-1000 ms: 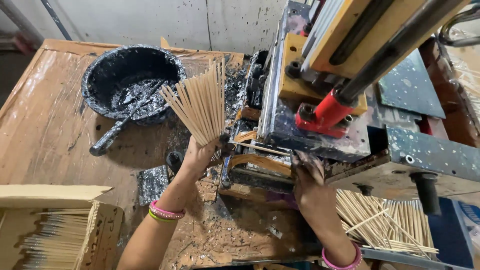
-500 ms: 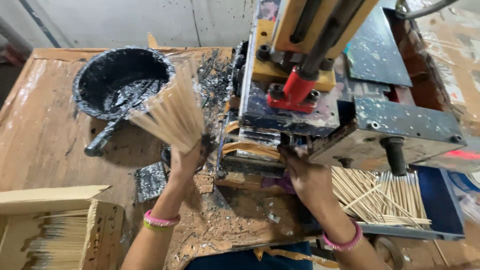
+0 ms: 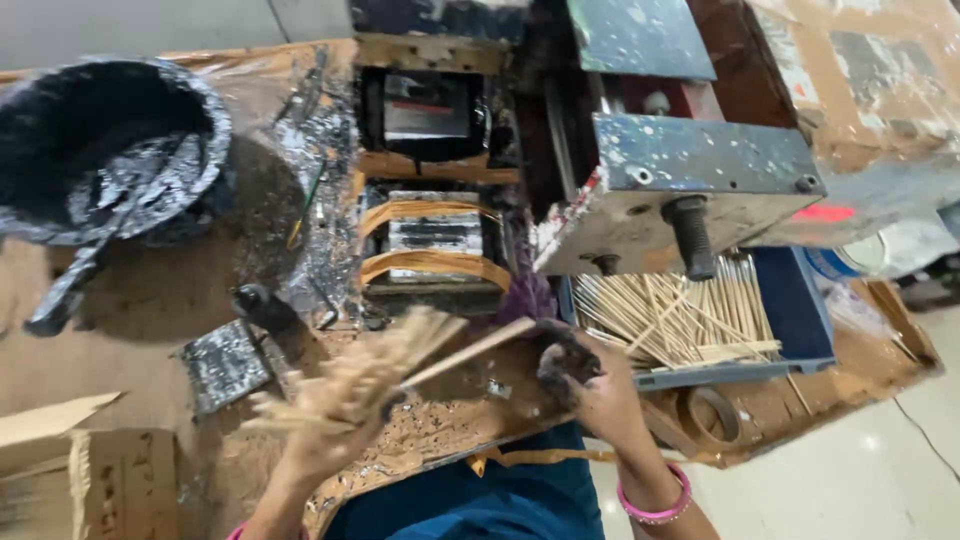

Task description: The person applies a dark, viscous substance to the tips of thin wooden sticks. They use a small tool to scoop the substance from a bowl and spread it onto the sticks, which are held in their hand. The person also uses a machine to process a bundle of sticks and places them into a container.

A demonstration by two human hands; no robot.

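My left hand (image 3: 320,425) grips a blurred bundle of thin wooden sticks (image 3: 400,350) low over the dirty wooden bench (image 3: 130,320), the sticks fanning toward the right. My right hand (image 3: 590,385), its fingers blackened, is closed around a dark lump near the front of the metal machine (image 3: 690,180); what the lump is I cannot tell. One stick reaches from the bundle toward the right hand. Just right of that hand, a blue tray (image 3: 800,310) holds a loose pile of sticks (image 3: 680,315).
A black bowl (image 3: 110,150) of dark paste with a tool in it sits at the far left. A cardboard box (image 3: 70,470) stands at the lower left. The machine's belt-wrapped feed section (image 3: 430,240) is at centre. A pale floor shows at the right.
My view has swung down and to the right. The left hand lowered the stick bundle from upright near the bowl to low over the bench. The right hand drew back from the machine.
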